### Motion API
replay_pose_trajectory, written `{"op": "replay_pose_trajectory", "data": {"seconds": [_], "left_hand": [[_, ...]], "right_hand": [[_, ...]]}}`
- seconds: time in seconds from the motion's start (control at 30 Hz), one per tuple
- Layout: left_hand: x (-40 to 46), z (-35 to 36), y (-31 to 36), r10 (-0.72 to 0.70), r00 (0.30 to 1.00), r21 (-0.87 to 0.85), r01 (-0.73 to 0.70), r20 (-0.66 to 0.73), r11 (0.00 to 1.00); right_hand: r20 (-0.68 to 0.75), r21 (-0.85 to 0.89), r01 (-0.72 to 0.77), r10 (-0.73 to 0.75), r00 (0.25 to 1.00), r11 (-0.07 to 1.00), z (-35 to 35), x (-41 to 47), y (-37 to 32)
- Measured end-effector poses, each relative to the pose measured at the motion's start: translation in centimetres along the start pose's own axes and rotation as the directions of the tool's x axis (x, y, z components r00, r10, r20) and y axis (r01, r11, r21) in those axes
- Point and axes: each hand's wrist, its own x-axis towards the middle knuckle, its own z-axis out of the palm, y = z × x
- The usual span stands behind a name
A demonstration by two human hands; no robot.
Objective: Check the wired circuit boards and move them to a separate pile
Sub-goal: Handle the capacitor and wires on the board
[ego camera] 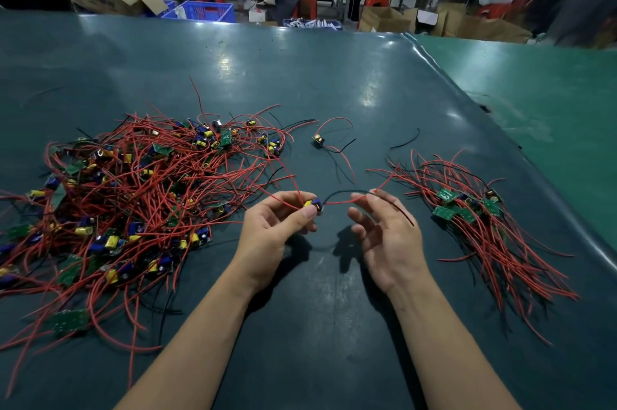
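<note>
My left hand [277,229] pinches a small wired circuit board [314,204] with blue and yellow parts, held above the dark green table [300,82]. Its red and black wires arc to the right over the fingers of my right hand [384,236], whose palm faces up with the fingers relaxed. A big tangled pile of wired boards [133,195] lies to the left. A smaller, neater pile of boards [474,212] with wires trailing toward me lies to the right.
A single wired board [319,141] lies alone beyond my hands, with a loose black wire [405,140] to its right. The mat's curled edge [547,175] runs down the right side. Past the table's far edge are cardboard boxes, blue crates [207,10] and seated people.
</note>
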Motion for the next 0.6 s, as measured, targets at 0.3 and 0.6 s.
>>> {"op": "replay_pose_trajectory", "data": {"seconds": [0.3, 0.6], "left_hand": [[-0.3, 0.4, 0.0, 0.084, 0.993, 0.169, -0.068, -0.085, 0.983], [-0.6, 0.7, 0.1, 0.044, 0.997, 0.313, -0.061, 0.062, 0.948]], "right_hand": [[0.130, -0.269, 0.055, -0.020, 0.991, 0.962, 0.1, -0.3, 1.2], [0.206, -0.403, 0.096, -0.012, 0.979, 0.910, 0.0, -0.6, 1.0]]}}
